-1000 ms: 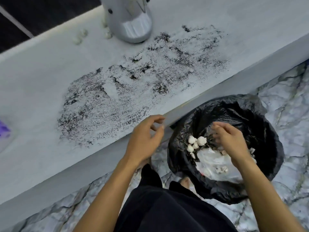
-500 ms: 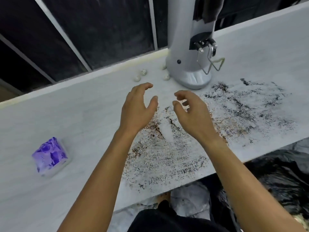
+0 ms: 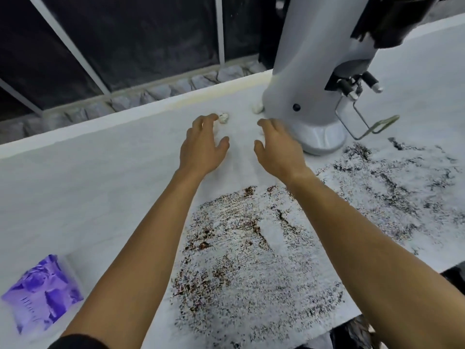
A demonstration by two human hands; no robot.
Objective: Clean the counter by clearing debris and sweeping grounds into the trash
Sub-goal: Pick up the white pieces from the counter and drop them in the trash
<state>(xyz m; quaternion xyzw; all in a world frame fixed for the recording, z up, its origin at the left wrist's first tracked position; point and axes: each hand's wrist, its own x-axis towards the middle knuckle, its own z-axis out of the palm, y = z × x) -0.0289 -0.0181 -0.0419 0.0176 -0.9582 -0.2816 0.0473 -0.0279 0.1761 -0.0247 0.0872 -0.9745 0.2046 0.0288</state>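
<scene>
Dark coffee grounds (image 3: 251, 260) are spread over the white counter (image 3: 88, 185), from the front edge to the right side. Both my arms reach across to the counter's far part. My left hand (image 3: 202, 144) is open, palm down, its fingertips touching a small white crumpled ball (image 3: 223, 117). My right hand (image 3: 278, 147) is open too, fingers spread, right beside the grinder's base. Another white ball (image 3: 257, 109) lies against that base, beyond my right fingertips. Only a black sliver of the trash bag (image 3: 357, 332) shows below the counter edge.
A tall grey coffee grinder (image 3: 314, 79) with a wire portafilter fork (image 3: 362, 122) stands at the back right. A purple tissue pack (image 3: 42, 290) lies at the front left. Dark panels rise behind the counter's back edge.
Both hands left the trash bag, rose over the counter and moved forward past the grounds. They now lie near the white balls by the grinder.
</scene>
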